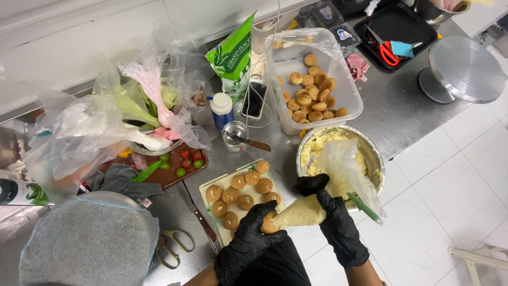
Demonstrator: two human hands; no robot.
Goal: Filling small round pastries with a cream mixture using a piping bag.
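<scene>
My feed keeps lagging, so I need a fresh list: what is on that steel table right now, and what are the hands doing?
Small round pastry: one, golden, in the left hand.
Piping bag: one, clear, cream-filled, tip at that pastry.
Pastries on white board: about nine, golden, table front.
Clear tub: one, about twenty pastries inside, behind the bowl.
Steel bowl: one, pale cream inside, right of the board.
Wooden board: one, brown, with red and green tomatoes.
Knife: one, left of the white board.
Scissors: one pair, gold, front left.
Turntable: one, silver, far right.
Left hand: black glove, holding the pastry.
Right hand: black glove, gripping the piping bag.
</scene>
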